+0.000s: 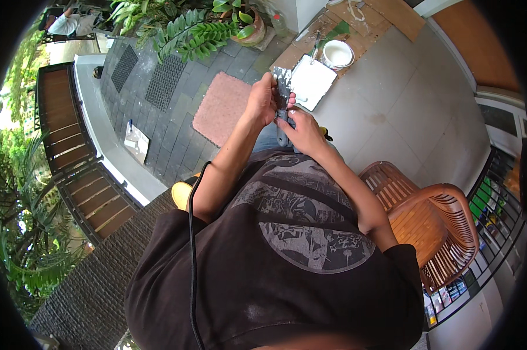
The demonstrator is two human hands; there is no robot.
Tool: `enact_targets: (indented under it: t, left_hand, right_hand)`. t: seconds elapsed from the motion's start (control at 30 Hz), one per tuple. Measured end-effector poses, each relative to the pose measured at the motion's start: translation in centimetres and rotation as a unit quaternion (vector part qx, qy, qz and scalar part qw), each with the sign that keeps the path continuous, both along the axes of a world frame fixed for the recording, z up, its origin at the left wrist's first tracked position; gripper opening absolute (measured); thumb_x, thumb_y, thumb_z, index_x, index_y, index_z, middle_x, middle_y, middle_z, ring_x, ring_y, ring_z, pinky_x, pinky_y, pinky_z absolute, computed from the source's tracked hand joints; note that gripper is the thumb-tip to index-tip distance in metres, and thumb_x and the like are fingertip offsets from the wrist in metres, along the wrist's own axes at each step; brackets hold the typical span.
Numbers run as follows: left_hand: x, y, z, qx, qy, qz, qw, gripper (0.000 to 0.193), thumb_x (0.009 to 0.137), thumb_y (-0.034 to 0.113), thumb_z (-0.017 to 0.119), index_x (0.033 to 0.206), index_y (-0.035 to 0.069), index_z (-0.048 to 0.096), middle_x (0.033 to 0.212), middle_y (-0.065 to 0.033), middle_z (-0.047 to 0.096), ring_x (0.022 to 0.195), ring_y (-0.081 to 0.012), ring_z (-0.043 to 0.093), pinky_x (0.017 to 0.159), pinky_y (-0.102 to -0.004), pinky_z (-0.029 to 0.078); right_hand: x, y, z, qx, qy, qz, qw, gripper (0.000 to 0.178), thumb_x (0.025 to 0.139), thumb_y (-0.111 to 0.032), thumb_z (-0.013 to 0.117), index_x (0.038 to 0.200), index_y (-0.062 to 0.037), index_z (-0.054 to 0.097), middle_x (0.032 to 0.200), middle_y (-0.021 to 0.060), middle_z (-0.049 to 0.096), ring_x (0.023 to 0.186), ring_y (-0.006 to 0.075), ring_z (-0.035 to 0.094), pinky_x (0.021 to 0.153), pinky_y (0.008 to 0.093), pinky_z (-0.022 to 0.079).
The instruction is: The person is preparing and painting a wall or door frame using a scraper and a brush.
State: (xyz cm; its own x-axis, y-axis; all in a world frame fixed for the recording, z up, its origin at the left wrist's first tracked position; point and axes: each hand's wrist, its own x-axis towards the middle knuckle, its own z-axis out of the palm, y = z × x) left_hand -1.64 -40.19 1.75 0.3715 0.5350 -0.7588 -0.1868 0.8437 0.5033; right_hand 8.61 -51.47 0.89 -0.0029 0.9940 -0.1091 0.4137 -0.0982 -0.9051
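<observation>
A white-flecked scraper (283, 87) is standing between a person's two hands, its blade pointing to twelve o'clock and its handle to six. The left hand (261, 104) is closing around the blade from nine o'clock, so that the scraper is lying at that hand's three o'clock. The right hand (305, 131) is gripping the handle from four o'clock, with the tool sitting at its eleven o'clock.

Just beside the scraper, at two o'clock, a white-coated board (313, 81) is lying on the floor, and beyond it a tub (338, 54) of white material is resting on brown sheeting (377, 17). A pink mat (223, 108) is lying at nine o'clock; farther that way, toward half past eight, a smeared panel (136, 142) is resting on grey paving (176, 131). Leafy plants (196, 35) are spreading at ten o'clock, and a wooden chair (418, 224) is standing well apart, between four and five.
</observation>
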Motion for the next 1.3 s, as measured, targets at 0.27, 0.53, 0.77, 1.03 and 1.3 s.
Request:
enact_targets:
  t: [0.27, 0.53, 0.77, 1.03, 1.3]
  left_hand:
    - [-0.6, 0.1, 0.1, -0.010, -0.014, 0.000, 1.000, 0.033, 0.081, 0.025, 0.039, 0.086, -0.004, 0.052, 0.073, -0.0188, 0.058, 0.061, -0.0268, 0.059, 0.056, -0.0350, 0.052]
    - [-0.1, 0.6, -0.1, -0.019, -0.022, -0.021, 0.999, 0.033, 0.082, 0.026, 0.038, 0.085, -0.004, 0.052, 0.071, -0.0190, 0.059, 0.060, -0.0266, 0.058, 0.055, -0.0354, 0.052]
    - [1.5, 1.0, -0.4, -0.016, 0.010, -0.036, 0.999, 0.037, 0.084, 0.028, 0.035, 0.086, -0.004, 0.052, 0.070, -0.0183, 0.058, 0.058, -0.0257, 0.057, 0.053, -0.0350, 0.050]
    - [3.2, 1.3, -0.7, -0.010, 0.050, -0.080, 0.995, 0.040, 0.086, 0.032, 0.031, 0.089, -0.003, 0.051, 0.070, -0.0168, 0.058, 0.057, -0.0248, 0.056, 0.052, -0.0343, 0.050]
    - [4.8, 1.9, -0.7, 0.019, 0.053, -0.075, 0.996, 0.045, 0.086, 0.035, 0.027, 0.092, -0.002, 0.051, 0.073, -0.0177, 0.057, 0.059, -0.0255, 0.057, 0.054, -0.0349, 0.050]
  right_hand:
    - [-0.3, 0.1, 0.5, -0.001, -0.002, 0.006, 1.000, 0.031, 0.085, -0.025, 0.058, 0.083, 0.0057, 0.057, 0.092, 0.0224, 0.059, 0.086, 0.0392, 0.056, 0.075, 0.0434, 0.045]
    - [0.0, 0.1, 1.0, -0.002, -0.012, -0.005, 1.000, 0.031, 0.085, -0.024, 0.059, 0.079, 0.0056, 0.054, 0.088, 0.0215, 0.058, 0.082, 0.0381, 0.056, 0.072, 0.0420, 0.044]
    - [0.4, 0.1, 0.0, 0.006, -0.001, -0.030, 1.000, 0.029, 0.085, -0.024, 0.057, 0.084, 0.0054, 0.057, 0.092, 0.0215, 0.059, 0.085, 0.0388, 0.056, 0.076, 0.0440, 0.045]
    - [1.0, 0.1, -0.3, -0.027, -0.006, -0.051, 0.998, 0.030, 0.085, -0.025, 0.057, 0.084, 0.0050, 0.057, 0.091, 0.0227, 0.059, 0.085, 0.0394, 0.057, 0.074, 0.0446, 0.045]
    - [1.6, 0.6, -1.2, -0.040, -0.003, -0.086, 0.996, 0.030, 0.084, -0.026, 0.058, 0.084, 0.0046, 0.058, 0.088, 0.0237, 0.060, 0.082, 0.0408, 0.058, 0.073, 0.0454, 0.046]
